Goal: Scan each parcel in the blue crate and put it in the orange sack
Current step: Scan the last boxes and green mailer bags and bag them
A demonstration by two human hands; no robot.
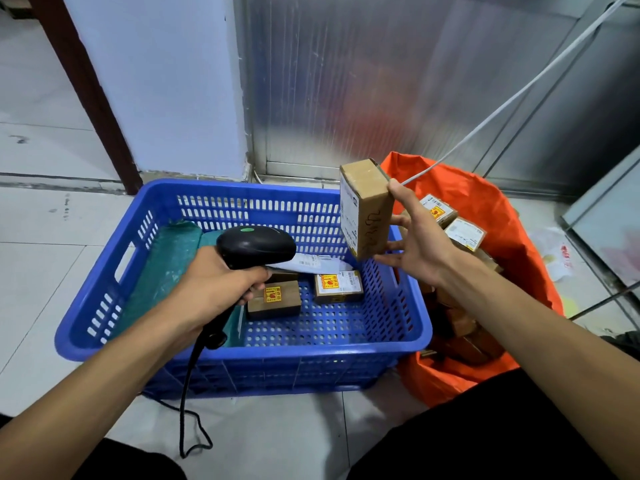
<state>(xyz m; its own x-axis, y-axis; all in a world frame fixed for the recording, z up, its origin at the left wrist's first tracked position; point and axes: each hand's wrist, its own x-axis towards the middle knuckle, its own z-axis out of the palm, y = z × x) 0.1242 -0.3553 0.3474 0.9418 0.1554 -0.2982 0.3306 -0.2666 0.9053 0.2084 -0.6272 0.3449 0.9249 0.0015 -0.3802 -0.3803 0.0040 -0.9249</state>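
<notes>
While your left hand (pixel 216 285) grips the barcode scanner (pixel 256 245) over the blue crate (pixel 242 362), your right hand (pixel 415 244) holds a cardboard parcel (pixel 365 209) upright, long axis vertical, label facing the scanner, with the orange sack (pixel 485 202) just beside it on the right.

Labels on the parcels (pixel 338 286) and held box (pixel 365 209) are too blurred to read.

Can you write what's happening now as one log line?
left hand: grips scanner | right hand: holds cardboard parcel up | blue crate: parcels remain | orange sack: parcels inside
</notes>
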